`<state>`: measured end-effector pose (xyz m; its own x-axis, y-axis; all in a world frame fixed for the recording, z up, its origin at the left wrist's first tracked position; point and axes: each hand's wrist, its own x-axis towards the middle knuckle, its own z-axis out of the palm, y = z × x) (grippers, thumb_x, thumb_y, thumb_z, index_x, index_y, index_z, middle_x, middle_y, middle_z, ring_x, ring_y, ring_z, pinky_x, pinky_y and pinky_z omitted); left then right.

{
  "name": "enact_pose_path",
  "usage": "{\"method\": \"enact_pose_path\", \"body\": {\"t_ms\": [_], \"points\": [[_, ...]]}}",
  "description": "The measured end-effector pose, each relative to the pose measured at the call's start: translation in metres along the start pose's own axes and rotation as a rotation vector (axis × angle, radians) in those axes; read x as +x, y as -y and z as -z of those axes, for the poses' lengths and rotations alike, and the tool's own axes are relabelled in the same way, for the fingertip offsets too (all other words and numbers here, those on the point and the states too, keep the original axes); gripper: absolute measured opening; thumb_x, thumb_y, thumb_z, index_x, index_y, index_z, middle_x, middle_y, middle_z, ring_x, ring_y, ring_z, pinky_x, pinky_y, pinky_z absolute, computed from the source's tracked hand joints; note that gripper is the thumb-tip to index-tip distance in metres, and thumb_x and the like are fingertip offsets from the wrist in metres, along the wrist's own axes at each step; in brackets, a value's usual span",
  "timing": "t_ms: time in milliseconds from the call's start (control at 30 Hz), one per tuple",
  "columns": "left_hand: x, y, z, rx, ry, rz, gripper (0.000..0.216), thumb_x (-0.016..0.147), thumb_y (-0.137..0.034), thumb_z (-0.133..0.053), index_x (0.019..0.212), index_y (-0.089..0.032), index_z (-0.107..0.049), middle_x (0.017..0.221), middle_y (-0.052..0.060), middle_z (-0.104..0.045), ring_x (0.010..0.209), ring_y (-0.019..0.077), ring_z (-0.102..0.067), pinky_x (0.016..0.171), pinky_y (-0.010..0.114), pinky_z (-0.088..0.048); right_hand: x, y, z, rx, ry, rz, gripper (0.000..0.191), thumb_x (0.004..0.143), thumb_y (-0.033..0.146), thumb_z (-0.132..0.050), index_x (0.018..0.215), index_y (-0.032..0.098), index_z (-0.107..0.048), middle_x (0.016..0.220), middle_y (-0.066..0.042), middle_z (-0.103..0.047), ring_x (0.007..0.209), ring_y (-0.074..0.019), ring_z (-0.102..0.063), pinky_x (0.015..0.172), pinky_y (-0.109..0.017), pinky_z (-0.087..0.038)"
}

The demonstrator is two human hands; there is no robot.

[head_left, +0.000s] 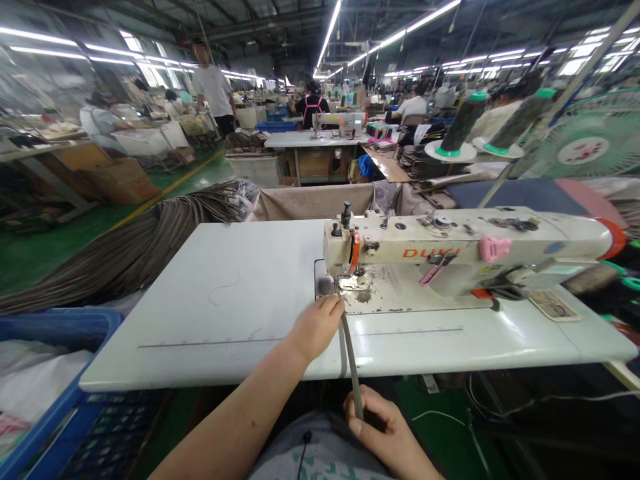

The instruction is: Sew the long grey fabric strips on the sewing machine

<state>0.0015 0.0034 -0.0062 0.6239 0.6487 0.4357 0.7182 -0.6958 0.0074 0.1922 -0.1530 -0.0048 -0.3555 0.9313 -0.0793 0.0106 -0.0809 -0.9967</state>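
A narrow grey-brown fabric strip [352, 360] runs from the needle area of a white sewing machine [400, 260] over the table's front edge. With fingertips pinched together, my left hand [318, 327] holds the strip just in front of the presser foot [354, 283]. Below the table edge, my right hand [376, 421] grips the same strip between thumb and fingers. The strip hangs fairly taut between both hands. Its far end under the machine head is hidden.
The white sewing table [240, 280] carries a printed ruler and loose threads. Long brown strips [150, 237] lie bundled to the left, above a blue crate [55, 320]. Two thread cones [463, 127] and a fan [583, 150] stand at right. Other people work farther back.
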Motion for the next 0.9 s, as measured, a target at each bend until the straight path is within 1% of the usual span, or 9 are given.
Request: {"method": "enact_pose_path", "body": {"t_ms": [67,133,233,300,333,467,567,733,900], "points": [[0.000,0.000,0.000,0.011,-0.011,-0.001,0.023,0.099,-0.012,-0.052,0.121,-0.013,-0.060,0.121,0.013,-0.067,0.119,0.0243,-0.065,0.114,0.039,-0.050,0.002,-0.002,-0.002,-0.047,-0.044,0.008,0.036,0.088,0.054,-0.075,0.077,0.020,-0.070,0.088,-0.006,-0.065,0.089,-0.0248,-0.062,0.084,-0.035,-0.048],[-0.001,0.000,-0.001,0.015,-0.017,-0.002,0.023,0.100,-0.012,-0.051,0.121,-0.013,-0.060,0.123,0.013,-0.067,0.120,0.0240,-0.064,0.117,0.039,-0.048,0.004,-0.003,-0.005,-0.059,-0.090,-0.023,0.035,0.090,0.054,-0.073,0.082,0.020,-0.073,0.091,-0.007,-0.067,0.091,-0.0260,-0.063,0.086,-0.036,-0.048],[-0.002,0.000,-0.004,0.005,-0.002,-0.004,0.024,0.101,-0.012,-0.049,0.121,-0.014,-0.060,0.126,0.012,-0.067,0.125,0.0232,-0.062,0.120,0.042,-0.044,0.004,0.000,-0.008,0.045,-0.123,-0.100,0.038,0.090,0.058,-0.072,0.098,0.021,-0.075,0.092,-0.007,-0.072,0.089,-0.0254,-0.064,0.086,-0.036,-0.048],[-0.003,0.001,-0.005,0.005,0.009,-0.002,0.024,0.101,-0.012,-0.048,0.122,-0.014,-0.060,0.127,0.012,-0.067,0.127,0.0234,-0.061,0.121,0.042,-0.044,0.004,0.003,-0.008,0.129,-0.126,-0.136,0.042,0.090,0.060,-0.072,0.104,0.021,-0.074,0.089,-0.006,-0.074,0.086,-0.0243,-0.064,0.084,-0.036,-0.047],[-0.003,0.001,-0.006,0.010,0.011,-0.004,0.024,0.101,-0.011,-0.048,0.122,-0.013,-0.060,0.127,0.012,-0.067,0.128,0.0237,-0.061,0.121,0.042,-0.043,0.004,0.004,-0.008,0.148,-0.126,-0.143,0.042,0.089,0.061,-0.072,0.103,0.021,-0.074,0.087,-0.006,-0.074,0.084,-0.0237,-0.064,0.083,-0.035,-0.047],[-0.004,0.001,-0.006,0.029,0.020,-0.026,0.027,0.100,-0.009,-0.048,0.125,-0.010,-0.058,0.126,0.013,-0.067,0.128,0.0245,-0.060,0.122,0.041,-0.041,0.003,0.006,-0.007,0.102,-0.099,-0.123,0.043,0.092,0.061,-0.070,0.086,0.018,-0.075,0.078,-0.006,-0.072,0.078,-0.0220,-0.062,0.078,-0.034,-0.046],[-0.004,0.001,-0.006,0.020,0.024,-0.021,0.028,0.101,-0.011,-0.046,0.127,-0.012,-0.057,0.126,0.013,-0.066,0.126,0.0247,-0.061,0.120,0.042,-0.044,0.001,0.008,-0.007,0.095,-0.065,-0.099,0.046,0.094,0.060,-0.067,0.079,0.017,-0.075,0.076,-0.005,-0.070,0.076,-0.0213,-0.062,0.077,-0.033,-0.046],[-0.004,0.001,-0.005,-0.016,0.008,0.006,0.026,0.103,-0.015,-0.046,0.126,-0.014,-0.057,0.125,0.012,-0.066,0.125,0.0245,-0.061,0.115,0.041,-0.048,-0.002,0.012,-0.008,0.082,-0.041,-0.074,0.047,0.096,0.058,-0.065,0.074,0.017,-0.075,0.075,-0.005,-0.069,0.076,-0.0208,-0.063,0.077,-0.032,-0.046],[-0.002,-0.001,-0.001,-0.024,0.009,0.029,0.022,0.101,-0.013,-0.048,0.120,-0.015,-0.059,0.126,0.013,-0.066,0.121,0.0236,-0.063,0.114,0.040,-0.049,-0.001,0.010,-0.006,0.052,-0.037,-0.064,0.047,0.098,0.058,-0.063,0.075,0.018,-0.075,0.076,-0.005,-0.069,0.076,-0.0212,-0.063,0.078,-0.033,-0.047]]}}
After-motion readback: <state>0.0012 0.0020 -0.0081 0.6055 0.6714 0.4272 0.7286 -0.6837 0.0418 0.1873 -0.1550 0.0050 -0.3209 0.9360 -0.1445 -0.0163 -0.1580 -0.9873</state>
